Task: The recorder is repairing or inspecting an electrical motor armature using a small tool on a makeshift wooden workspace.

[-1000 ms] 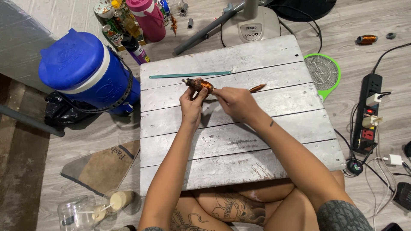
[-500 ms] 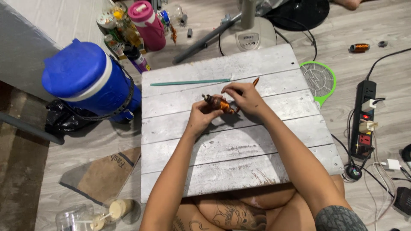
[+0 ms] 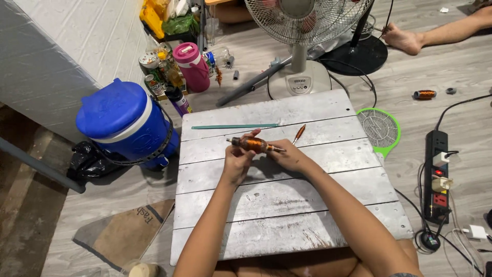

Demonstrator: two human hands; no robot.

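Both hands, left hand and right hand, were clamped on a copper-wound armature held just above the grey plank tabletop. Its windings looked intact (nothing stripped yet); a small screwdriver lay untouched nearby.

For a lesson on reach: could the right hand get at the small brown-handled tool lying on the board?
Probably yes. The tool lies just beyond the right hand with bare board between, though both hands hold the copper-wound rotor, so it must let go first.
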